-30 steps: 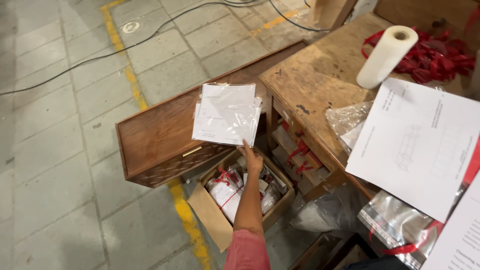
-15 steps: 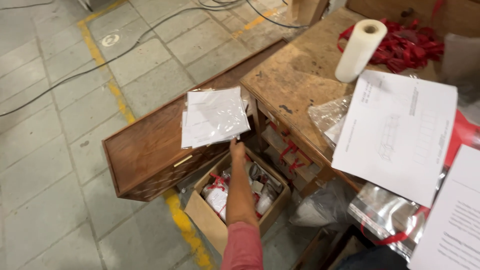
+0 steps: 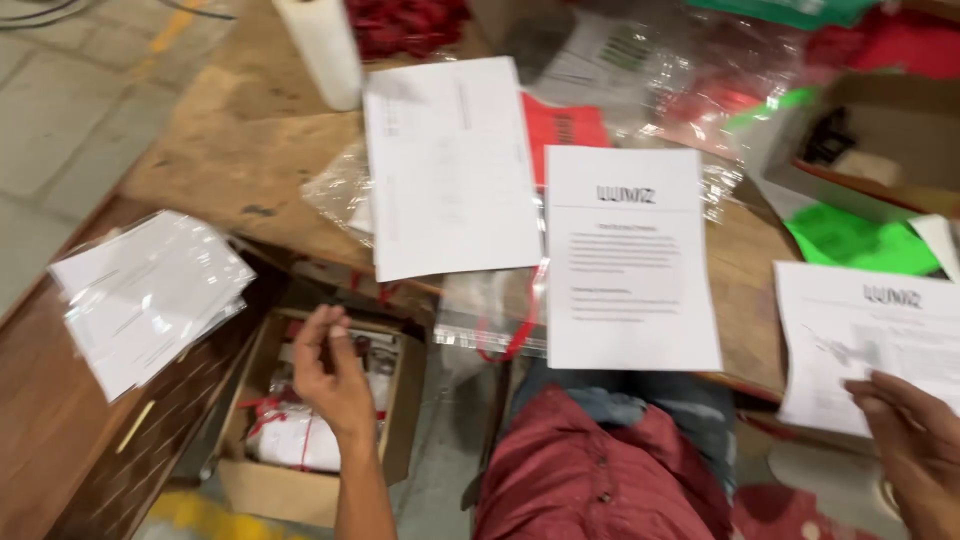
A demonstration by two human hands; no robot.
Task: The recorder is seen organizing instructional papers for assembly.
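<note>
My left hand [image 3: 330,378] hovers over an open cardboard box [image 3: 400,400] on the floor, fingers loosely curled and apart, holding nothing. The box holds white packets tied with red bands [image 3: 290,440]. To the hand's left, a stack of clear-sleeved white sheets [image 3: 150,295] lies on a low wooden cabinet [image 3: 50,440]. My right hand [image 3: 912,455] is at the lower right, its fingers on the bottom edge of a printed white sheet [image 3: 870,325] on the workbench.
Two more white sheets [image 3: 450,165] [image 3: 628,255] lie on the wooden workbench [image 3: 240,140], over clear plastic bags [image 3: 490,310]. A white roll [image 3: 322,50], red pieces [image 3: 410,22], green paper [image 3: 850,238] and an open carton [image 3: 880,150] crowd the back.
The view swung right and closer to the workbench. My left hand drew back from the stack of sleeved sheets to above the box. My right hand and its sheet came into view.
</note>
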